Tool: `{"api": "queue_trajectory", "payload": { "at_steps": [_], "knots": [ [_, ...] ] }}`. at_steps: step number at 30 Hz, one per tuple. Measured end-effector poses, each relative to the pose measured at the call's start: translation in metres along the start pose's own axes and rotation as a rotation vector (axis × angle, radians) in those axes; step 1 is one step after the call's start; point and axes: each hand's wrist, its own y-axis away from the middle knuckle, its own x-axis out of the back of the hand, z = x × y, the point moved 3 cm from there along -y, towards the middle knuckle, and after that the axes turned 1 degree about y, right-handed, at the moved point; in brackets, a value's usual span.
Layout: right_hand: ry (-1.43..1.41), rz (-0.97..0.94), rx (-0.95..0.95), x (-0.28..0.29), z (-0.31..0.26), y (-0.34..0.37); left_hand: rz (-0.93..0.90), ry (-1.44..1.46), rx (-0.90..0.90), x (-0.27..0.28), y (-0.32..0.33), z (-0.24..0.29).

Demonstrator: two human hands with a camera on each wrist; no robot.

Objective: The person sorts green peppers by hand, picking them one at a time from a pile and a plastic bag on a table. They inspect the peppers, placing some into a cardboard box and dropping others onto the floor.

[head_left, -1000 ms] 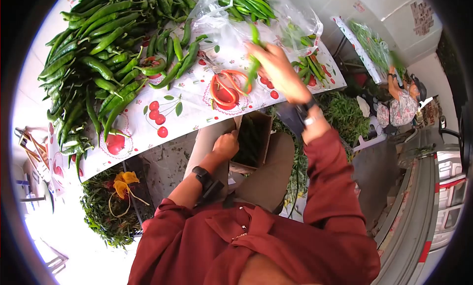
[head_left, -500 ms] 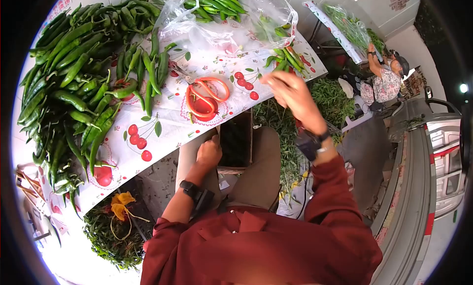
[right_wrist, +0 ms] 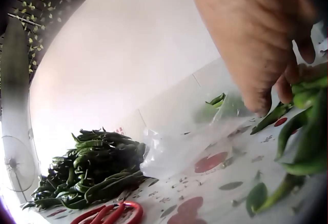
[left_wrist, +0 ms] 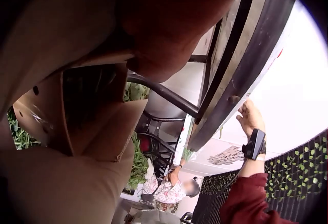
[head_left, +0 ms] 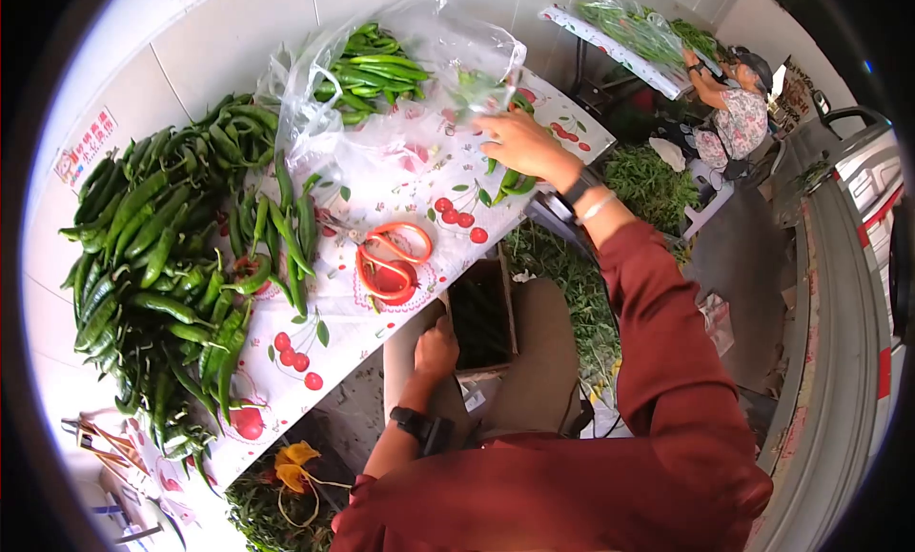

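My right hand (head_left: 522,144) reaches over a small group of green peppers (head_left: 516,185) at the table's right end. In the right wrist view its fingers (right_wrist: 284,88) point down, loosely spread, right at the peppers (right_wrist: 307,126). My left hand (head_left: 437,350) stays low by my knee, fingers curled at the edge of a cardboard box (head_left: 508,299) between my legs; the left wrist view shows this box's flap (left_wrist: 123,131) below the hand. Orange-handled scissors (head_left: 393,263) lie on the table.
A large heap of green peppers (head_left: 157,256) covers the table's left side. A clear plastic bag (head_left: 307,137) with more peppers sits at the back. Leafy greens (head_left: 562,285) lie under the table. Another person (head_left: 739,118) works at a second table.
My right hand moved from mid-table with a green pepper to the right end, where the pepper left it, and is now back over the peppers there. The left hand stays at the box.
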Motion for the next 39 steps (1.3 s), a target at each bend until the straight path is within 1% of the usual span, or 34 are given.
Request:
{"api": "queue_trajectory", "payload": {
  "at_steps": [2, 4, 5, 7, 8, 10, 12, 14, 15, 16, 18, 19, 20, 21, 22, 23, 24, 26, 27, 29, 32, 36, 38, 39],
  "knots": [
    [-0.022, 0.019, 0.024, -0.016, 0.0, -0.031, 0.018, 0.009, 0.008, 0.002, 0.0, -0.004],
    [-0.09, 0.101, 0.167, -0.022, -0.006, -0.058, 0.011, 0.068, 0.098, 0.006, 0.001, -0.005],
    [-0.097, 0.102, 0.166, -0.02, -0.004, -0.066, 0.001, 0.067, 0.119, 0.005, 0.0, -0.008],
    [-0.139, 0.014, 0.148, -0.013, -0.003, -0.084, -0.008, 0.056, 0.117, 0.007, 0.0, -0.011],
    [-0.145, 0.011, 0.148, -0.011, 0.0, -0.089, -0.015, 0.053, 0.11, 0.008, -0.001, -0.013],
    [-0.013, -0.239, -0.098, -0.014, 0.028, -0.097, -0.021, 0.049, 0.135, 0.009, -0.001, -0.014],
    [0.024, -0.261, -0.131, -0.014, 0.041, -0.094, -0.028, 0.051, 0.156, 0.009, -0.001, -0.014],
    [0.195, -0.352, -0.204, -0.017, 0.055, -0.082, -0.047, 0.05, 0.169, 0.008, -0.002, -0.015],
    [0.045, -0.323, -0.252, -0.022, 0.068, -0.071, -0.049, 0.055, 0.171, 0.009, -0.001, -0.014],
    [0.047, -0.328, -0.253, -0.029, 0.08, -0.066, -0.046, 0.068, 0.166, 0.011, -0.001, -0.012],
    [-0.076, -0.213, -0.393, -0.044, 0.111, -0.061, -0.042, 0.083, 0.161, 0.011, -0.002, -0.013],
    [0.058, -0.135, -0.3, -0.059, 0.134, -0.064, -0.032, 0.058, 0.095, 0.009, -0.001, -0.014],
    [0.057, -0.137, -0.298, -0.059, 0.137, -0.072, -0.021, 0.032, 0.03, 0.009, -0.001, -0.014],
    [0.102, -0.243, -0.314, -0.06, 0.137, -0.078, -0.02, 0.031, 0.034, 0.01, -0.001, -0.013],
    [0.148, -0.349, -0.329, -0.061, 0.137, -0.081, -0.07, 0.032, 0.071, 0.011, -0.001, -0.012],
    [0.242, -0.376, -0.219, -0.056, 0.137, -0.085, -0.12, 0.033, 0.108, 0.012, -0.002, -0.012],
    [0.239, -0.375, -0.22, -0.056, 0.136, -0.086, -0.12, 0.03, 0.109, 0.011, -0.002, -0.014],
    [0.352, -0.344, -0.027, -0.062, 0.14, -0.092, -0.027, 0.078, -0.03, 0.011, -0.002, -0.016],
    [0.357, -0.345, -0.006, -0.062, 0.141, -0.095, -0.029, 0.075, -0.029, 0.012, -0.003, -0.015],
    [0.311, -0.366, -0.034, -0.065, 0.144, -0.096, -0.102, 0.134, 0.077, 0.013, -0.003, -0.015],
    [0.229, -0.385, -0.082, -0.063, 0.142, -0.098, -0.066, 0.072, 0.055, 0.005, -0.003, -0.021],
    [0.127, -0.404, -0.125, -0.065, 0.14, -0.1, -0.086, 0.111, 0.058, 0.005, -0.004, -0.019],
    [0.082, -0.409, -0.136, -0.067, 0.139, -0.102, -0.142, 0.15, 0.09, 0.009, -0.004, -0.014],
    [0.066, -0.411, -0.141, -0.068, 0.139, -0.102, -0.14, 0.148, 0.091, 0.008, -0.004, -0.014]
  ]
}}
